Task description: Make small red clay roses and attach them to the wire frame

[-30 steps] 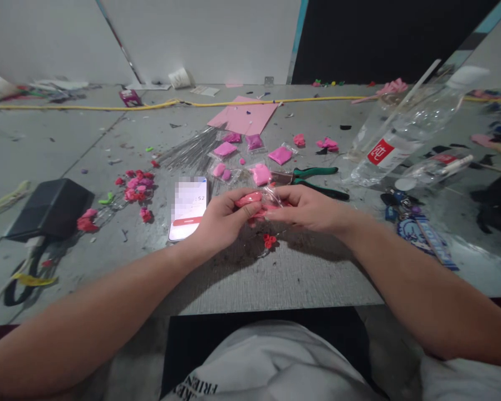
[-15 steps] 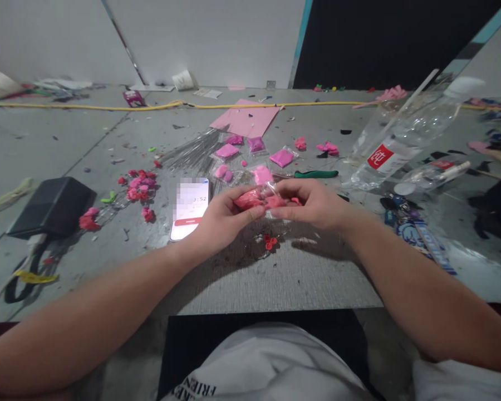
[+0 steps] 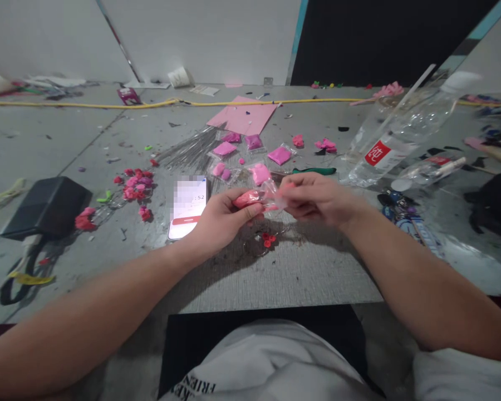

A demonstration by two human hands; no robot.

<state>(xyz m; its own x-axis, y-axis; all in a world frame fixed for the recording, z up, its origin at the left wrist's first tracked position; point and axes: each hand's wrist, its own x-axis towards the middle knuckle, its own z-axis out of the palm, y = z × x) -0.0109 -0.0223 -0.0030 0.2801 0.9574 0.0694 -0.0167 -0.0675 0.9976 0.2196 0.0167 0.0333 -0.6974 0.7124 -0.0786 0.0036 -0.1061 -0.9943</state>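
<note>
My left hand (image 3: 223, 220) is closed around a small clear plastic bag (image 3: 250, 198) of coral-red modelling clay. At the bag's right end my right hand (image 3: 323, 199) has its thumb and fingers pinched together. A bit of red clay (image 3: 287, 187) shows at its fingertips, blurred, and clear film stretches between the hands. Just below, several tiny red clay pieces (image 3: 269, 239) lie on the table. Beyond the hands are bags of pink clay (image 3: 260, 174) and magenta clay (image 3: 279, 155). A lit phone (image 3: 187, 214) lies left of my left hand.
Red and pink clay flowers (image 3: 137, 186) and a black power adapter (image 3: 45, 207) are on the left. Thin wires (image 3: 192, 149) fan out behind the phone. Green-handled pliers (image 3: 315, 171) and a tilted plastic bottle (image 3: 396, 147) are on the right. A yellow cable (image 3: 234, 104) crosses the back.
My right hand has shifted slightly up and right, drawing a little away from my left. The clear film between them is now more stretched. The left hand keeps its hold.
</note>
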